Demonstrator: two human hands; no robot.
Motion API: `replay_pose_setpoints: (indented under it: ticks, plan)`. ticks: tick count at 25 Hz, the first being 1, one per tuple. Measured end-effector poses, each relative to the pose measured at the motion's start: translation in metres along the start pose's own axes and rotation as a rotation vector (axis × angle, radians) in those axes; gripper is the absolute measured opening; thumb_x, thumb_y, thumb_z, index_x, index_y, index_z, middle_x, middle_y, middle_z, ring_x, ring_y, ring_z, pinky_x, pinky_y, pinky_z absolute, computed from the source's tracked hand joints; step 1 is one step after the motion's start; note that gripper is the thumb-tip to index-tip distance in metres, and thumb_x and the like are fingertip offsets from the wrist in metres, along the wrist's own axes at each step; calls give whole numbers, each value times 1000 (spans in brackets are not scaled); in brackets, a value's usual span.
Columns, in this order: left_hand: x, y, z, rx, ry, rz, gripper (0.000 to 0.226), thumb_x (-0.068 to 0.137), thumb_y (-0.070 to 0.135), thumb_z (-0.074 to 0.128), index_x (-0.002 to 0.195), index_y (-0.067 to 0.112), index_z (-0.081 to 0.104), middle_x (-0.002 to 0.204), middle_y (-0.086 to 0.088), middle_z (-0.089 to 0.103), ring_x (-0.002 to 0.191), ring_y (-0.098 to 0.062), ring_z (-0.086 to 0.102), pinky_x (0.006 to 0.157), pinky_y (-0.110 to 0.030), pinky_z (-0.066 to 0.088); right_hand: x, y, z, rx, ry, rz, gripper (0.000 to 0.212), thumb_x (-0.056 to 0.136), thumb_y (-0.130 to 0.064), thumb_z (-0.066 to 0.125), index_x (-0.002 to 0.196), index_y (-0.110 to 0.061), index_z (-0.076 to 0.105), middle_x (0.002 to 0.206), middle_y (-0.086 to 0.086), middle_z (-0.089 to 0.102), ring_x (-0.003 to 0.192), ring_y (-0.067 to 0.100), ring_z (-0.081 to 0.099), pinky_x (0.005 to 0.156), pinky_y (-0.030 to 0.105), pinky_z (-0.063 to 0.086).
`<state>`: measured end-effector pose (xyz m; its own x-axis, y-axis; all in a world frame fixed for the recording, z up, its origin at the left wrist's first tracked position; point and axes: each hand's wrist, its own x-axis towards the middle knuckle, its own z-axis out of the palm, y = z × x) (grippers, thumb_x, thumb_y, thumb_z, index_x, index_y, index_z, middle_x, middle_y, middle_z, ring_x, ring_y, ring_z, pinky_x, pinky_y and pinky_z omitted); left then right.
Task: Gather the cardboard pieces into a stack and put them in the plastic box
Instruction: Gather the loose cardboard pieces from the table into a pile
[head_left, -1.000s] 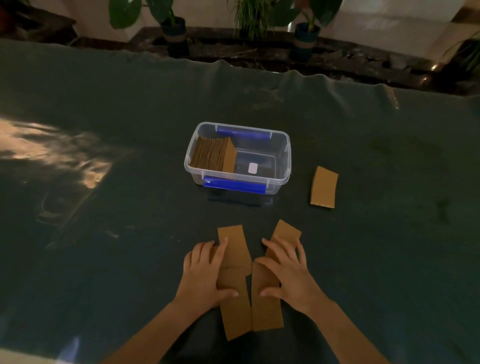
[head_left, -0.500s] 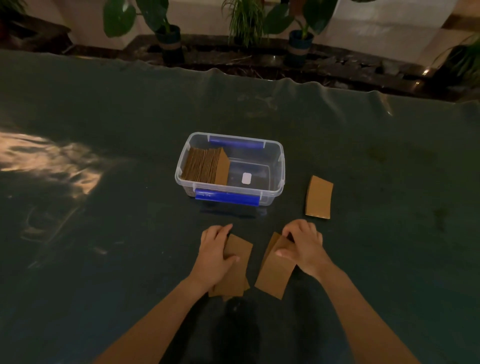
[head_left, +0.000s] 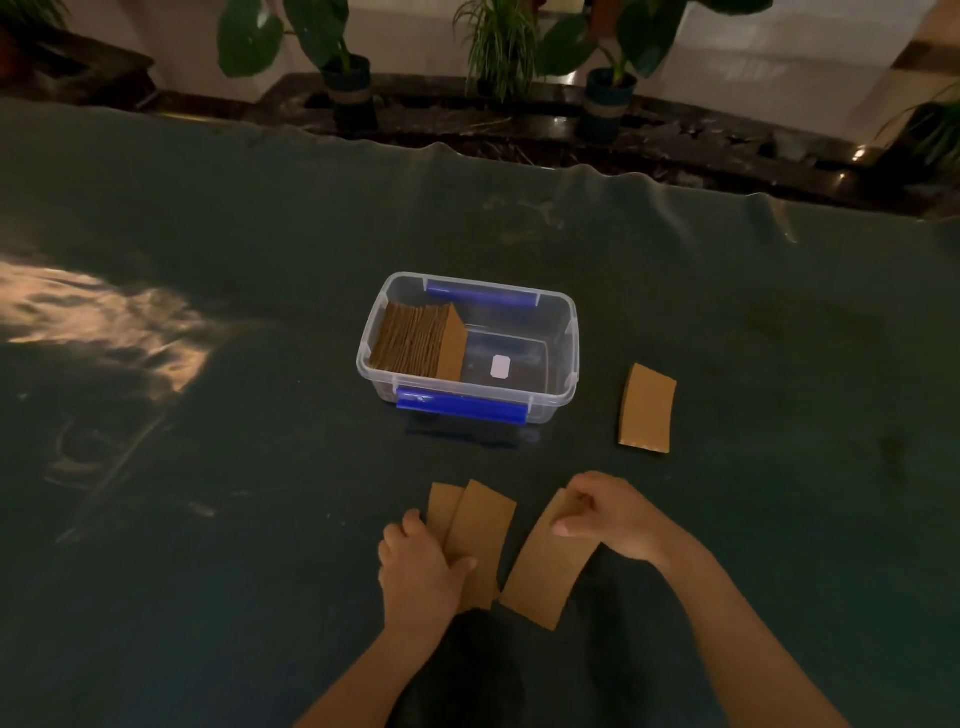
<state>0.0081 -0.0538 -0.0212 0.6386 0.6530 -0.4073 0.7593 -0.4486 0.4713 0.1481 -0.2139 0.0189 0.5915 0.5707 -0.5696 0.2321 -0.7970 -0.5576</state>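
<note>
A clear plastic box (head_left: 563, 332) with blue handles stands mid-table; a row of cardboard pieces (head_left: 415, 340) leans on edge in its left half. One loose cardboard piece (head_left: 647, 408) lies flat to the right of the box. In front of the box, my left hand (head_left: 421, 569) grips two overlapping cardboard pieces (head_left: 480, 530) by their lower left side. My right hand (head_left: 610, 512) pinches the top of another cardboard piece (head_left: 548, 571), which hangs tilted just right of the left pair.
A dark green cloth (head_left: 208, 467) covers the table, with a bright patch of light (head_left: 104, 327) at the left. Potted plants (head_left: 348, 78) stand beyond the table's far edge.
Both hands have lifted their cardboard pieces and shifted slightly; the left pair is now fanned and more upright, and the right piece sits closer to it. The loose piece and box stay put.
</note>
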Motion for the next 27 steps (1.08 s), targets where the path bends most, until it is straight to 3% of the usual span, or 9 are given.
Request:
replay_pose_setpoints:
  ticks: [2,5,11,15,17,20,23,27]
  plan:
    - [-1,0,0,-11,1,-2,82,71,33,75,132,6,27,128,-14,40,120,-29,38,98,-41,39,-9,-18,-15,47,-91,-91,25,79,-24,68,65,-26,47,72,-8,45,65,4,43,60,19,34]
    - [-2,-2,0,-4,14,29,75,73,31,73,130,8,31,126,-12,40,118,-26,39,97,-38,39,4,-47,-21,-66,-171,-215,22,80,-25,67,68,-23,48,73,-8,46,66,5,44,61,20,36]
    - [-1,-5,4,-34,12,36,65,78,26,64,132,12,30,129,-8,37,118,-23,38,97,-34,39,64,-70,15,-216,-153,-244,19,77,-25,68,83,-22,51,112,5,48,99,21,48,89,37,46]
    - [1,-8,4,-65,13,40,67,75,23,67,131,12,32,127,-9,37,117,-23,37,98,-35,40,69,-79,32,-271,-88,-214,30,76,-16,69,101,-19,53,115,6,55,106,23,51,99,43,41]
    - [0,-10,4,-69,15,70,67,74,22,67,130,10,32,126,-9,38,116,-23,37,97,-35,40,73,-83,33,-293,-110,-189,41,75,-15,70,111,-19,50,120,7,55,111,25,50,103,45,36]
    - [-3,-8,2,-61,13,85,68,74,23,68,130,11,32,126,-8,37,116,-21,37,97,-32,39,76,-90,28,-444,-187,-157,38,78,-21,68,113,-14,54,118,9,58,112,26,51,105,47,31]
    - [-4,-8,0,-20,-10,96,72,74,31,68,132,14,31,128,-6,37,117,-20,37,96,-29,37,69,-86,19,-427,-258,-168,32,80,-26,66,108,-12,58,111,8,59,106,25,52,99,44,37]
    - [-12,-14,-9,-101,-86,219,57,84,39,55,133,20,34,131,-4,43,113,-16,36,91,-25,34,39,-65,-4,-102,-199,-192,17,78,-28,68,88,-17,59,82,-5,53,78,12,52,71,26,42]
